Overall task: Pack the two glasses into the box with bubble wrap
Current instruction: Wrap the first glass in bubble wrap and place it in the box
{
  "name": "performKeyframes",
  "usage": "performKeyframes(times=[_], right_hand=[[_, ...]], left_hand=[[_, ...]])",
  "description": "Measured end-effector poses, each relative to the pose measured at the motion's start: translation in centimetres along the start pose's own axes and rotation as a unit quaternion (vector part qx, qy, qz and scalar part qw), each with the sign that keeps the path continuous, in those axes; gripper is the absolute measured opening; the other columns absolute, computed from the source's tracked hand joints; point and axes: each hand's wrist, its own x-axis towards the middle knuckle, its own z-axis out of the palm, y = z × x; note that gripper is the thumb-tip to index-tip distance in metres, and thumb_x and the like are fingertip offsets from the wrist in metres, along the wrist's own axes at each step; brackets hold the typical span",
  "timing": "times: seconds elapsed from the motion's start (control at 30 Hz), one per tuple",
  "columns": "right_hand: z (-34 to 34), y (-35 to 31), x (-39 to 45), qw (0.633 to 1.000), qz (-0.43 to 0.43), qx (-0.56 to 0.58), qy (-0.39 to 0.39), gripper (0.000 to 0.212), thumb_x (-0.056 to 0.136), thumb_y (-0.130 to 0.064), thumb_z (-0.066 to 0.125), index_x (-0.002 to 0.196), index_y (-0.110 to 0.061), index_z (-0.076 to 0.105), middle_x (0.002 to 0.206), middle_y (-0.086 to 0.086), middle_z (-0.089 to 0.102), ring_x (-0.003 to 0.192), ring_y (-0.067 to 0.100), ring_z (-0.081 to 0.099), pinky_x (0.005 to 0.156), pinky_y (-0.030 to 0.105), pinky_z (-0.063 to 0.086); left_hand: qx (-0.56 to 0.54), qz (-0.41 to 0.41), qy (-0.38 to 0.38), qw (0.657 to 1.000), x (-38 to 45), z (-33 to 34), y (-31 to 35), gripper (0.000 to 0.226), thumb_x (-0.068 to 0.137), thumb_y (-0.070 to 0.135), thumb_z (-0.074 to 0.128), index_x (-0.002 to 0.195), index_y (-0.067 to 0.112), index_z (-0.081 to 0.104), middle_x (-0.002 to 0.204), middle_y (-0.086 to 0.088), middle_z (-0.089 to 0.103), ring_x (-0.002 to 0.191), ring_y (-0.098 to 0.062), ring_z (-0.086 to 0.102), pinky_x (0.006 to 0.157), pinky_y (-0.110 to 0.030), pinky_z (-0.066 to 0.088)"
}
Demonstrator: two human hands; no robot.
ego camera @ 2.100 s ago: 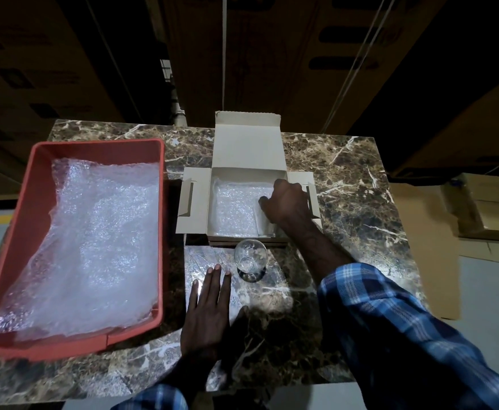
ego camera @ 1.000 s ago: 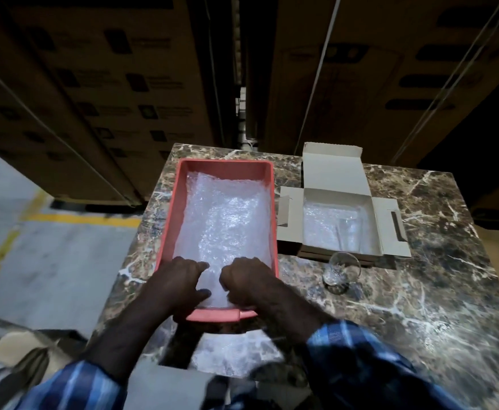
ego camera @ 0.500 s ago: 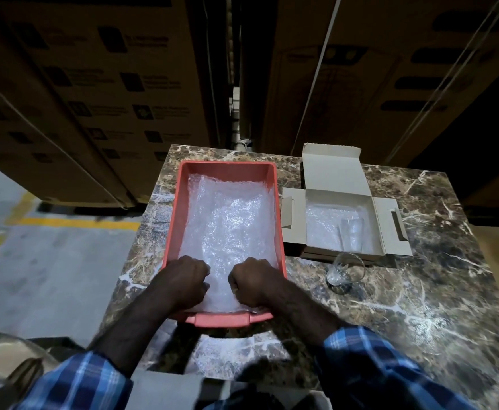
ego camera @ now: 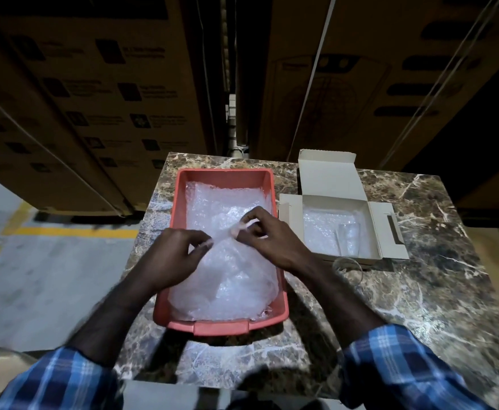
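One clear drinking glass [ego camera: 349,242] already lies in the open grey cardboard box [ego camera: 374,229] near the desk's far right edge, on a bubble-wrap lining. The second clear glass [ego camera: 349,266] stands on the brown marble desk [ego camera: 420,291] just in front of the box, unwrapped. Both the left hand [ego camera: 173,255] and right hand [ego camera: 267,236] pinch a clear bubble wrap sheet [ego camera: 227,276] above the red plastic tray [ego camera: 180,187]. Roughly half seems done; wrapping and boxing the second glass remain.
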Motion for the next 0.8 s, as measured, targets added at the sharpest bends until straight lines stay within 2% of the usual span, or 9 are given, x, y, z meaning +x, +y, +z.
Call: performKeyframes(times=[0.07, 0.13, 0.23, 0.33, 0.47, 0.57, 0.63, 0.73, 0.8], right_hand=[[-0.2, 0.4, -0.4, 0.996, -0.012, -0.084, -0.022, 0.067, 0.078, -0.056, 0.076, 0.133, -0.034, 0.045, 0.121, -0.007, 0.062, 0.109, 0.008, 0.058, 0.089, 0.031, 0.048], [-0.2, 1.0, -0.6, 0.991, -0.034, -0.126, 0.006, 0.066, 0.084, -0.034, 0.077, 0.14, -0.029, 0.042, 0.129, -0.002, 0.062, 0.117, 0.013, 0.057, 0.094, 0.033, 0.049], [-1.7, 1.4, -0.6, 0.987, -0.053, -0.096, 0.118, 0.03, 0.093, -0.01, 0.063, 0.121, -0.018, 0.067, 0.108, 0.001, 0.073, 0.101, 0.014, 0.068, 0.086, 0.032, 0.055], [-5.1, 0.7, -1.2, 0.986, -0.049, -0.025, 0.16, 0.018, 0.091, -0.006, 0.063, 0.099, -0.014, 0.077, 0.087, -0.009, 0.073, 0.085, 0.005, 0.068, 0.083, 0.028, 0.053], [-10.7, -0.8, -3.2, 0.979, -0.065, -0.012, 0.193, 0.023, 0.09, 0.0, 0.06, 0.093, -0.015, 0.077, 0.088, -0.002, 0.076, 0.088, 0.012, 0.069, 0.088, 0.039, 0.055], [-15.1, -1.1, -5.3, 0.966, -0.085, 0.015, 0.244, 0.029, 0.093, 0.003, 0.054, 0.094, -0.019, 0.074, 0.096, -0.001, 0.074, 0.091, 0.014, 0.07, 0.086, 0.04, 0.056], [-18.3, -0.6, -6.7, 0.953, -0.095, 0.032, 0.286, 0.038, 0.094, 0.006, 0.051, 0.091, -0.027, 0.07, 0.099, -0.006, 0.072, 0.091, 0.011, 0.07, 0.08, 0.035, 0.056], [-22.9, 0.9, -9.3, 0.927, -0.112, 0.023, 0.358, 0.04, 0.09, 0.008, 0.049, 0.097, -0.026, 0.07, 0.104, -0.005, 0.072, 0.09, 0.007, 0.066, 0.073, 0.027, 0.053], [-25.8, 1.9, -11.4, 0.907, -0.127, 0.005, 0.401, 0.041, 0.087, 0.005, 0.046, 0.104, -0.023, 0.071, 0.108, -0.002, 0.072, 0.095, 0.011, 0.066, 0.074, 0.025, 0.052]], left_hand=[[-0.02, -0.005, 0.032, 0.999, 0.8, -0.9, 0.8, 0.015, 0.094, 0.023, 0.069, 0.101, 0.014, 0.079, 0.1, 0.004, 0.077, 0.086, -0.006, 0.068, 0.071, -0.017, 0.044], [-0.027, -0.015, 0.045, 0.998, 1.6, -1.9, 1.7, 0.013, 0.091, 0.018, 0.071, 0.101, 0.014, 0.079, 0.1, 0.006, 0.076, 0.091, -0.008, 0.068, 0.075, -0.019, 0.043], [-0.007, -0.003, 0.053, 0.999, 2.6, -3.7, 3.5, 0.017, 0.089, 0.009, 0.071, 0.104, 0.011, 0.078, 0.099, 0.006, 0.073, 0.09, -0.008, 0.065, 0.073, -0.017, 0.042], [0.026, 0.024, 0.05, 0.998, 3.4, -5.5, 5.5, 0.016, 0.087, 0.005, 0.073, 0.101, 0.009, 0.078, 0.095, 0.002, 0.074, 0.085, -0.01, 0.066, 0.071, -0.017, 0.045], [0.042, 0.045, 0.071, 0.996, 4.7, -7.2, 9.1, 0.019, 0.085, 0.0, 0.072, 0.1, 0.009, 0.078, 0.092, -0.005, 0.076, 0.078, -0.011, 0.067, 0.075, -0.026, 0.049], [0.037, 0.057, 0.131, 0.989, 6.0, -7.2, 12.8, 0.021, 0.084, 0.0, 0.071, 0.102, 0.009, 0.078, 0.086, 0.0, 0.07, 0.062, 0.009, 0.052, 0.062, -0.01, 0.041], [-0.027, 0.07, 0.169, 0.983, 7.1, -6.1, 15.7, 0.016, 0.087, 0.006, 0.072, 0.1, 0.015, 0.076, 0.086, 0.003, 0.069, 0.056, 0.016, 0.051, 0.054, 0.0, 0.037], [-0.125, 0.081, 0.214, 0.965, 9.1, -3.2, 20.1, 0.014, 0.088, 0.012, 0.074, 0.098, 0.021, 0.075, 0.086, 0.002, 0.072, 0.061, 0.017, 0.059, 0.057, -0.002, 0.043], [-0.182, 0.095, 0.232, 0.951, 10.2, -0.8, 23.0, 0.012, 0.088, 0.013, 0.075, 0.097, 0.021, 0.075, 0.086, 0.0, 0.074, 0.069, 0.011, 0.064, 0.066, -0.011, 0.052]])
